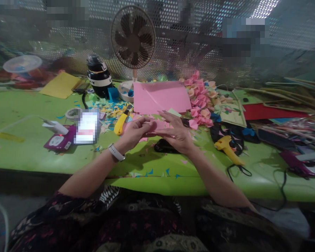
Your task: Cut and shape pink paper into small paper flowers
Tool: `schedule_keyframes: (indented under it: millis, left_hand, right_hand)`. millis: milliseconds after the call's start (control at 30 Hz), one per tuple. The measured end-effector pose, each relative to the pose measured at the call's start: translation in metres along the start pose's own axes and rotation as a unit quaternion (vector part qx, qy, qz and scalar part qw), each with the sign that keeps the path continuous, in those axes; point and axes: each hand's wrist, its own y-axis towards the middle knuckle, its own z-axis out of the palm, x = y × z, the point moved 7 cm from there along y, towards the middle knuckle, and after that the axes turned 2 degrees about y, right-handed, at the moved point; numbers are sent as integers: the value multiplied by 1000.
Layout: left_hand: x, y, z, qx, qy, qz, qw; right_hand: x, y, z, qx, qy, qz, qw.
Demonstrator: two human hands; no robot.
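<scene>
My left hand (136, 132) is closed, with thumb and fingertips pinched at a small piece of pink paper (161, 125). From the other side my right hand (177, 134) meets it, gripping the same piece between its thumb and outstretched fingers. The fingers hide part of the paper, so its exact shape is unclear. Just beyond the hands lies a large pink sheet (161, 96). A yellow-handled cutter (120, 123) rests left of my left hand. Below my right hand, a black object (166, 146) lies partly hidden on the green table (126, 164).
Pink paper flowers (199, 96) are heaped at the back right, near a yellow glue gun (227, 147) with a cord. A lit phone (86, 126) leans by a purple power strip (60, 140). Behind stand a black bottle (99, 77) and a fan (133, 40). Paper scraps litter the table.
</scene>
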Motion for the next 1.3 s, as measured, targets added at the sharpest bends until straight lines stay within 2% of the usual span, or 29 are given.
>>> schedule_keyframes:
  millis: [167, 333, 467, 633, 1133, 1300]
  left_hand:
    - [-1, -1, 5, 20, 23, -2, 1000]
    - [0, -1, 4, 18, -10, -6, 1000]
    - [-2, -3, 5, 33, 18, 21, 999]
    - [-2, -4, 5, 27, 55, 39, 997]
    - [-5, -4, 8, 42, 84, 59, 994]
    - [-2, -5, 11, 64, 96, 54, 992]
  right_hand:
    - [3, -1, -6, -65, 47, 67, 994]
    - [-5, -5, -7, -124, 125, 141, 974]
    - [-14, -8, 1, -131, 199, 183, 954]
    - [-18, -10, 6, -126, 233, 212, 941]
    - [-24, -11, 3, -140, 223, 231, 937]
    - [-16, -5, 2, -84, 143, 184, 969]
